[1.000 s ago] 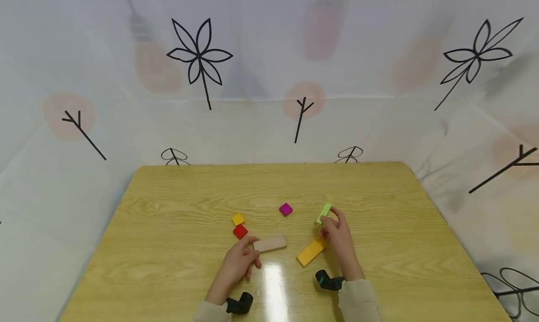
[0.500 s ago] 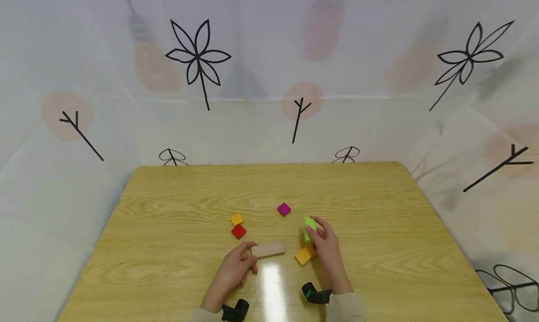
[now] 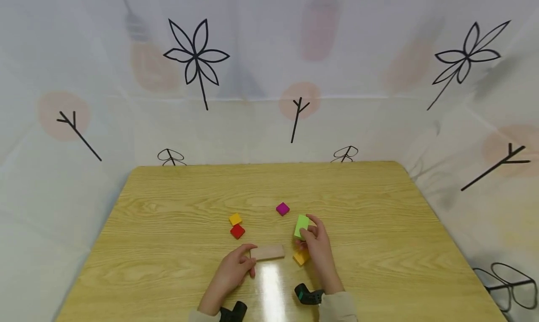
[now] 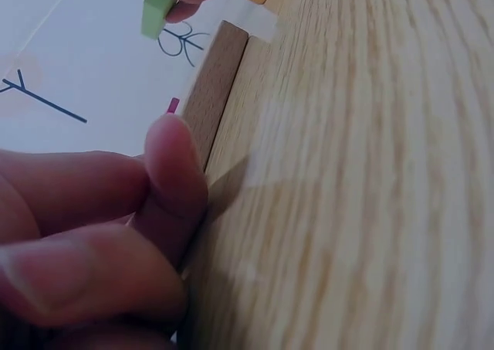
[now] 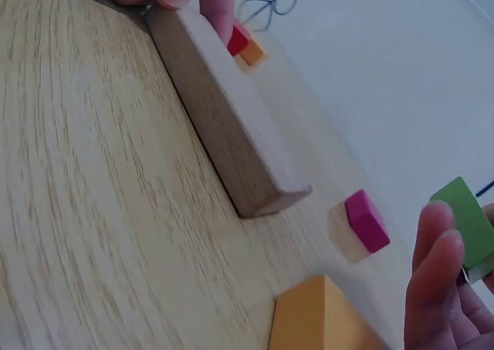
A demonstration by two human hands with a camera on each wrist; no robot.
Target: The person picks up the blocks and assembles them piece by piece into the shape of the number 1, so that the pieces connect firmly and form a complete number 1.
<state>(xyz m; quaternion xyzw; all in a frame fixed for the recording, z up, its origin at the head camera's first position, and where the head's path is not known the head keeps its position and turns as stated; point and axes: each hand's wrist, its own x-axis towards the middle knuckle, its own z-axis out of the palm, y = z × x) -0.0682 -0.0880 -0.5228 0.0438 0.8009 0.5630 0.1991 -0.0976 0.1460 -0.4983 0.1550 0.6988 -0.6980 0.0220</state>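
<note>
My left hand (image 3: 229, 269) grips the left end of a plain wooden block (image 3: 270, 252) lying on the table. In the right wrist view, fingers sit on both sides of that wooden block's (image 5: 231, 118) far end. A light green block (image 3: 301, 225) is pinched between the thumb and fingers of my right hand (image 3: 320, 249), raised above the tabletop. Below it lies an orange block (image 3: 300, 258), partly hidden by the right hand. The right wrist view shows the green block (image 5: 467, 219) at its right edge.
Beyond the wooden block, a magenta cube (image 3: 282, 208) stands alone. A red cube (image 3: 237, 231) and a yellow cube (image 3: 235, 219) sit close together to the left. A patterned cloth (image 3: 252, 130) hangs behind the wooden table (image 3: 177, 195).
My right hand has carried the green block leftward and turned it, coming over the orange block. The wooden block in my left hand has swung slightly, its right end nearer to me.
</note>
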